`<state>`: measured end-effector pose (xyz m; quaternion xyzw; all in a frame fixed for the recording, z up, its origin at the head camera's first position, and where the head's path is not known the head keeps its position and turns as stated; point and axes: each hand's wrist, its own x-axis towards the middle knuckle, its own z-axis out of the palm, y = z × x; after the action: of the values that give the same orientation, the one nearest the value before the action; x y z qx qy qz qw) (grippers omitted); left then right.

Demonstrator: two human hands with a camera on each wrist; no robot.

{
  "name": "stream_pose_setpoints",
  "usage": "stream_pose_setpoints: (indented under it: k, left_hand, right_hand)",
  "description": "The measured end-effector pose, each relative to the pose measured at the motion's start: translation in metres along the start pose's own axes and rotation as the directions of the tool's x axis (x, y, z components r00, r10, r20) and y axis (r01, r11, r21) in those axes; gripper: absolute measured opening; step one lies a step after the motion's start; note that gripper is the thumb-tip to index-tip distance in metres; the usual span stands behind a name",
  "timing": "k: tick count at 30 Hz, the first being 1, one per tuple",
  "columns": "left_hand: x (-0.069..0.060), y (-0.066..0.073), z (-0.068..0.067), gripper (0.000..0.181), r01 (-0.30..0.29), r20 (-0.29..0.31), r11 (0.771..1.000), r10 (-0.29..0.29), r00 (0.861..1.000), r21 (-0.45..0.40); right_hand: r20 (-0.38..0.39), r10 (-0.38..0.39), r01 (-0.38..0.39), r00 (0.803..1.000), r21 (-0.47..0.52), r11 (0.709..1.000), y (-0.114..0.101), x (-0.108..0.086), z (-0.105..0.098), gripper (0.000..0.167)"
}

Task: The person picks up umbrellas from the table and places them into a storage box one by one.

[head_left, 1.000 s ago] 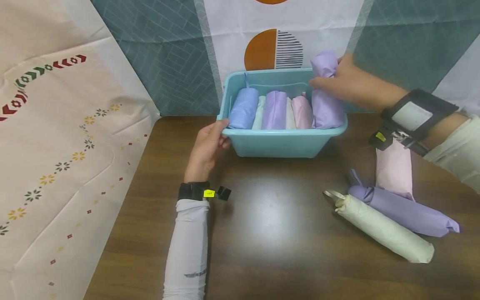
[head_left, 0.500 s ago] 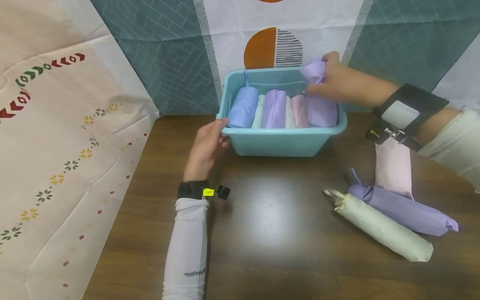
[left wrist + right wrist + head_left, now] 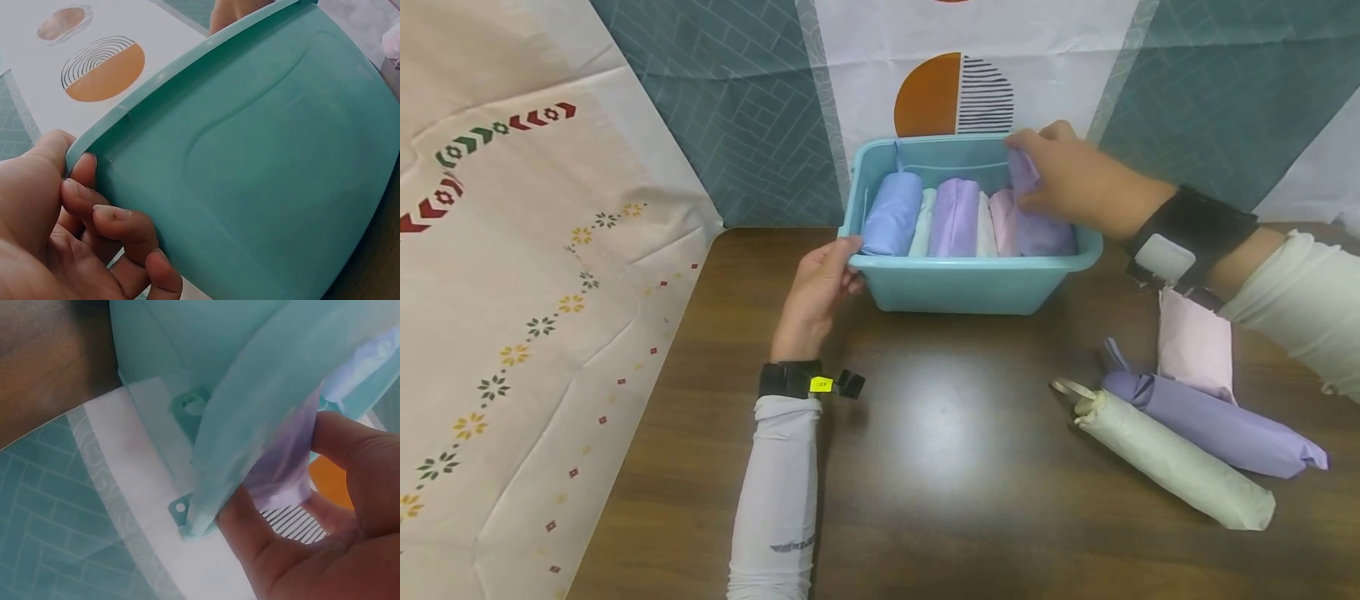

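At the back of the table stands a light blue plastic bin [image 3: 955, 287]. My left hand [image 3: 816, 287] pinches its front left rim, thumb on top and fingers curled beneath, as the left wrist view shows. Inside the bin's right end, my right hand [image 3: 1078, 179] grips the upper part of a purple folded umbrella [image 3: 1047, 235], partly hidden by the fingers. To its left stand a blue folded umbrella [image 3: 892, 215], another purple one [image 3: 953, 218], a pink one [image 3: 1003, 223] and pale green and white ones, side by side.
On the table at right lie a cream folded umbrella [image 3: 1176, 458], a darker purple one [image 3: 1225, 425] and a pale pink one [image 3: 1195, 346], below the right forearm. A patterned cloth [image 3: 760, 117] hangs behind the bin; a floral cloth [image 3: 550, 358] borders the table's left.
My right hand has moved left and lowered the purple umbrella deeper into the bin, beside the pink one. The left hand stays on the rim.
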<state>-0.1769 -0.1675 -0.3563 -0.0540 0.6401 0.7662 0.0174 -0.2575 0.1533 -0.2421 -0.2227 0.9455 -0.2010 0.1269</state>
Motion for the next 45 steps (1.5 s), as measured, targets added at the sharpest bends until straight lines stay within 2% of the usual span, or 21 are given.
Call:
stream_pose_setpoints:
  k: [4, 10, 13, 17, 22, 28, 35, 41, 45]
  left_hand:
    - [0.0, 0.001, 0.002, 0.041, 0.006, -0.007, 1.0, -0.006, 1.0, -0.007]
    - [0.0, 0.002, 0.003, 0.041, 0.023, -0.007, 1.0, -0.023, 1.0, -0.003]
    - [0.0, 0.001, 0.003, 0.041, 0.025, -0.002, 1.0, -0.025, 1.0, 0.0]
    - [0.001, 0.001, 0.003, 0.041, 0.024, 0.002, 1.0, -0.024, 1.0, 0.007]
    - [0.001, 0.001, 0.004, 0.041, 0.015, 0.005, 1.0, -0.015, 1.0, -0.001]
    - [0.001, 0.002, 0.004, 0.04, 0.012, 0.01, 1.0, -0.012, 1.0, -0.005]
    - [0.0, 0.002, 0.003, 0.039, 0.016, 0.008, 1.0, -0.016, 1.0, -0.003]
    - [0.0, 0.001, 0.002, 0.039, 0.018, 0.004, 1.0, -0.018, 1.0, -0.012]
    - [0.0, 0.0, 0.002, 0.04, 0.017, -0.001, 1.0, -0.017, 1.0, -0.015]
  right_hand:
    - [0.005, -0.024, 0.024, 1.0, -0.023, 0.999, 0.001, -0.002, 0.002, 0.076]
    - [0.022, -0.063, 0.064, 0.998, -0.071, 0.995, 0.003, -0.004, 0.003, 0.046]
    - [0.018, -0.086, 0.087, 0.996, -0.069, 0.994, 0.005, -0.003, 0.003, 0.04]
    - [0.05, -0.1, 0.104, 0.994, -0.087, 0.991, 0.008, -0.003, 0.0, 0.04]
    - [0.138, -0.102, 0.123, 0.985, -0.152, 0.981, 0.005, -0.001, -0.004, 0.044]
    - [0.264, -0.049, 0.099, 0.963, -0.178, 0.979, -0.003, 0.0, -0.006, 0.058]
    - [0.269, -0.049, 0.108, 0.962, -0.206, 0.973, -0.004, 0.002, -0.002, 0.053]
    - [0.285, 0.0, 0.075, 0.959, -0.251, 0.965, -0.003, 0.005, 0.002, 0.057]
    - [0.287, 0.005, 0.064, 0.958, -0.229, 0.971, 0.0, 0.006, 0.004, 0.057]
